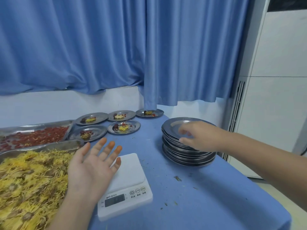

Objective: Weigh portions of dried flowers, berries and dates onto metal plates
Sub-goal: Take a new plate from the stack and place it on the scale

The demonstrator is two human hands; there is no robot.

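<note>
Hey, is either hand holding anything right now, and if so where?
The left hand is open and empty above the scale. The right hand pinches the near rim of the top plate on the stack; it is not lifted yet.

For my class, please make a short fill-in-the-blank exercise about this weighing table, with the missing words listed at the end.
1. The right hand reaches onto the stack of empty metal ____.
2. The number of filled plates by the curtain is ____.
3. The white scale has ____ on its platform.
4. The open left hand has fingertips stained ____.

Missing words: plates; five; nothing; orange
</note>
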